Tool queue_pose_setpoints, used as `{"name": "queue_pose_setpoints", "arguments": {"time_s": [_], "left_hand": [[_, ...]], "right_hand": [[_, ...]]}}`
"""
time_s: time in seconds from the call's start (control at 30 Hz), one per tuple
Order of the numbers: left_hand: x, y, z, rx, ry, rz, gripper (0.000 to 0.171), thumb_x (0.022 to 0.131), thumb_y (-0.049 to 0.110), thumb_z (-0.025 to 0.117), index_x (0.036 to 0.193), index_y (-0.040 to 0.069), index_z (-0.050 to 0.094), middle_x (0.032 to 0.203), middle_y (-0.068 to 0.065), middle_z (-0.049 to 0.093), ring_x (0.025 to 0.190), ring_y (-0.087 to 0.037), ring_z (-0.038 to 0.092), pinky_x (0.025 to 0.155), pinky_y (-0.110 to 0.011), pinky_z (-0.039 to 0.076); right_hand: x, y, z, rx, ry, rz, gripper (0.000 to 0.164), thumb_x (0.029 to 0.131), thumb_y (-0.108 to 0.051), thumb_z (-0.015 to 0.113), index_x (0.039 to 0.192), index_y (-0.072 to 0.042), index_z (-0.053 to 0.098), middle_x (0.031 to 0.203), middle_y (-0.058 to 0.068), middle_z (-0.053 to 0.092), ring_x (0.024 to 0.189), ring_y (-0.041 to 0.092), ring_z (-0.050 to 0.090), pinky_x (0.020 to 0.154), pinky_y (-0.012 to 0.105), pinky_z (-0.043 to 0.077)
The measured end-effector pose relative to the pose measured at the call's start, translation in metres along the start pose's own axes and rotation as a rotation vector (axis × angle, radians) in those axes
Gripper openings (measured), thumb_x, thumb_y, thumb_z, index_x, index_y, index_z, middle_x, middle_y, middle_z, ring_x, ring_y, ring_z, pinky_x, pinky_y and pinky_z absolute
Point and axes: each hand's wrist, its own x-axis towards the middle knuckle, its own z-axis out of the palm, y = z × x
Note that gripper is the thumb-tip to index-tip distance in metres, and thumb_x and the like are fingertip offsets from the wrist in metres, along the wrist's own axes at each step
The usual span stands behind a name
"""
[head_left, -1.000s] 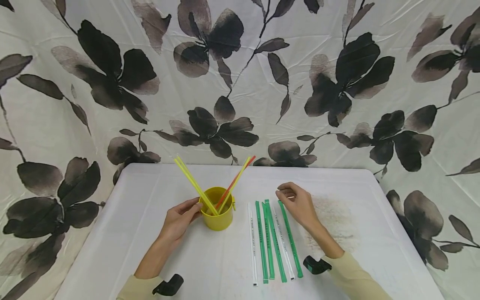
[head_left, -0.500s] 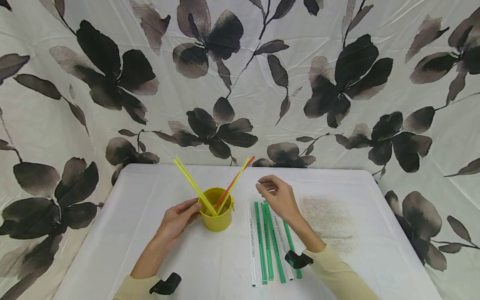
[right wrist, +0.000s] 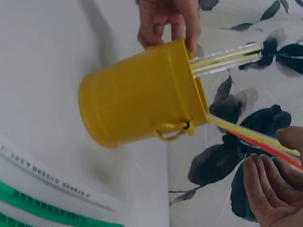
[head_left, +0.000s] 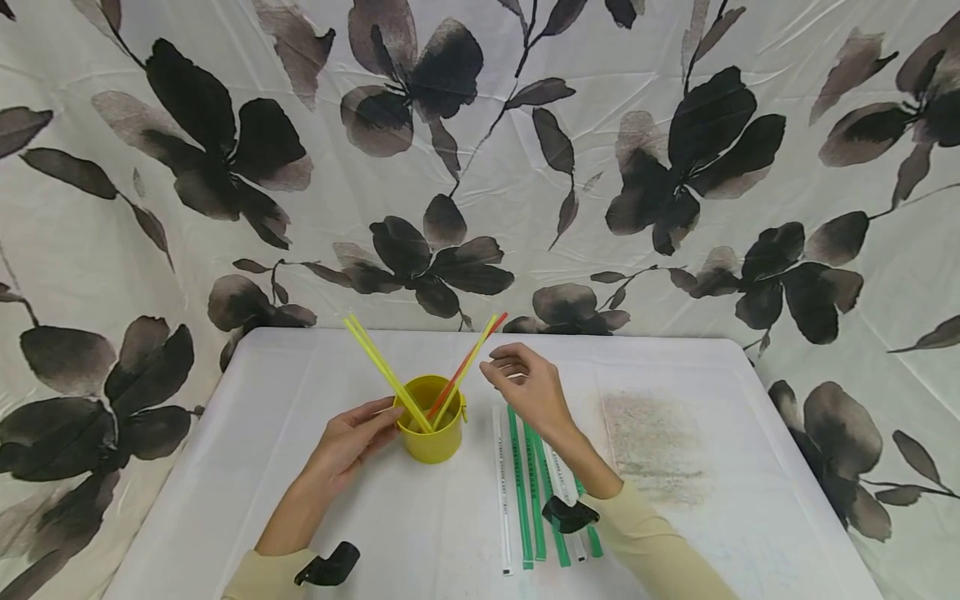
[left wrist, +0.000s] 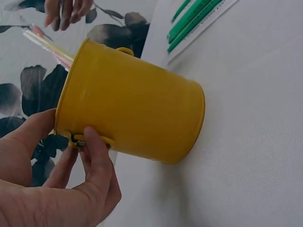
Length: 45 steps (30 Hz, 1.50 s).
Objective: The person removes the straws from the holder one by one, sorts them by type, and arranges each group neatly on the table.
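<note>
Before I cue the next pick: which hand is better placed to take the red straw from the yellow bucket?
The right hand, probably: it hovers beside the red straw and appears empty. The left hand grips the yellow bucket, seemingly steadying it.

Wrist views look dimmer, with soft-edged shadows on the table (left wrist: 251, 132).

The person's left forearm (head_left: 292, 512) is slanting up and inward from the lower left, and the left hand (head_left: 352, 437) is gripping with bent fingers (left wrist: 98, 153) and thumb; the right forearm (head_left: 588, 462) is slanting inward from the lower right, and the right hand (head_left: 528, 387) is hovering a little higher in the head view, its loosely curled fingers pointing leftward, its thumb standing apart; pale yellow sleeves (head_left: 652, 533) are covering both arms, ending short of the wrists
</note>
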Motion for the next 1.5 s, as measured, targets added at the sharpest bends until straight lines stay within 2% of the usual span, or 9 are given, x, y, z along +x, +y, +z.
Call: {"name": "queue_pose_setpoints", "arguments": {"time_s": [0.2,0.43,0.7,0.87,1.0,1.3,1.5], "left_hand": [[0.001,0.002,-0.001,-0.014,-0.009,-0.016,0.061,0.094,0.017,0.078,0.146,-0.002,0.053,0.122,-0.004,0.066,0.107,-0.012,0.068,0.100,-0.027,0.056],[0.001,0.004,-0.004,-0.007,-0.059,-0.004,0.061,0.096,0.015,0.075,0.148,-0.004,0.049,0.123,-0.006,0.067,0.111,-0.014,0.068,0.104,-0.031,0.053],[0.003,0.003,-0.005,0.034,-0.073,0.006,0.061,0.096,0.014,0.075,0.148,-0.004,0.049,0.135,-0.019,0.060,0.115,-0.019,0.068,0.107,-0.036,0.051],[0.006,0.001,-0.007,0.027,-0.087,0.003,0.064,0.096,0.014,0.075,0.150,-0.004,0.047,0.138,-0.021,0.058,0.116,-0.020,0.068,0.107,-0.036,0.051],[0.006,0.002,-0.008,0.022,-0.088,0.002,0.065,0.096,0.014,0.075,0.151,-0.004,0.045,0.139,-0.022,0.058,0.116,-0.020,0.068,0.108,-0.036,0.050],[0.006,0.004,-0.007,0.034,-0.084,0.003,0.065,0.096,0.015,0.076,0.151,-0.004,0.046,0.136,-0.018,0.059,0.113,-0.016,0.069,0.109,-0.036,0.049],[0.004,0.005,-0.006,0.012,-0.096,0.002,0.064,0.096,0.012,0.074,0.151,-0.005,0.045,0.134,-0.017,0.059,0.111,-0.015,0.069,0.109,-0.036,0.049]], "right_hand": [[0.002,-0.003,0.016,0.018,0.042,-0.013,0.031,0.093,-0.022,0.079,0.114,-0.002,0.069,0.099,0.008,0.074,0.088,0.023,0.071,0.081,0.031,0.063],[0.007,0.000,0.034,-0.005,0.113,-0.036,0.026,0.091,-0.020,0.081,0.105,-0.002,0.069,0.092,0.009,0.074,0.081,0.021,0.071,0.073,0.027,0.064],[0.011,0.000,0.044,-0.048,0.163,-0.032,0.019,0.091,-0.014,0.080,0.100,-0.001,0.070,0.089,0.011,0.075,0.076,0.025,0.072,0.066,0.027,0.063],[0.013,0.000,0.044,-0.069,0.166,-0.016,0.016,0.093,-0.013,0.078,0.098,0.000,0.070,0.088,0.012,0.075,0.073,0.024,0.073,0.065,0.030,0.064],[0.013,-0.001,0.043,-0.054,0.146,-0.006,0.015,0.094,-0.013,0.077,0.098,-0.001,0.071,0.085,0.010,0.076,0.071,0.021,0.073,0.065,0.027,0.063],[0.015,-0.009,0.027,0.046,0.148,-0.059,0.015,0.094,-0.012,0.077,0.100,0.000,0.071,0.090,0.012,0.076,0.079,0.026,0.075,0.071,0.026,0.065],[0.015,-0.012,0.009,0.156,0.160,-0.044,0.019,0.096,-0.013,0.075,0.105,0.003,0.071,0.095,0.019,0.075,0.084,0.034,0.075,0.077,0.032,0.066]]}}
